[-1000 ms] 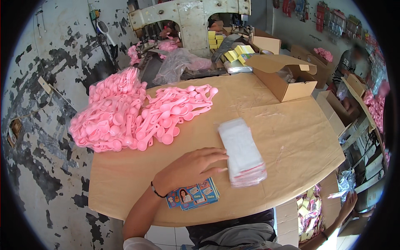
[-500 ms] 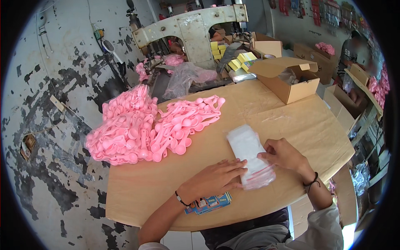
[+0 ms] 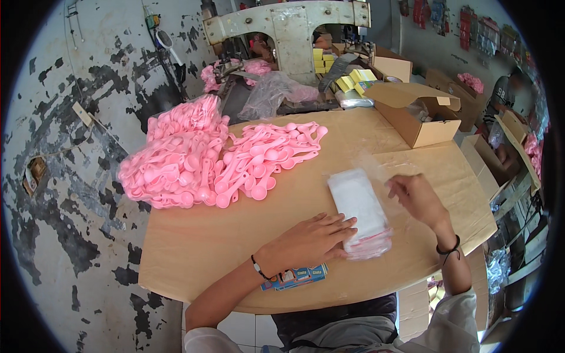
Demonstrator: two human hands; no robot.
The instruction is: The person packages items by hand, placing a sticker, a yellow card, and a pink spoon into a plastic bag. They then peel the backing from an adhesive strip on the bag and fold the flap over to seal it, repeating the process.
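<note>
A stack of clear plastic zip bags with red-striped ends lies on the brown-covered table in front of me. My left hand rests flat on its near left side, fingers stretched out over the bags. Just right of the stack, my right hand is raised with thumb and fingers pinched together. A thin see-through bag seems to trail from that pinch, though its outline is faint. Blue printed cards lie partly beneath my left wrist.
Loose pink measuring spoons lie in a heap at the left, against a large clear bag full of them. An open cardboard box stands at the far right. Behind the table is a metal machine frame. Another person sits at the right.
My right hand has lifted off the stack and moved away to the right and slightly farther out. My left hand stays on the bags. The whole view has shifted a little.
</note>
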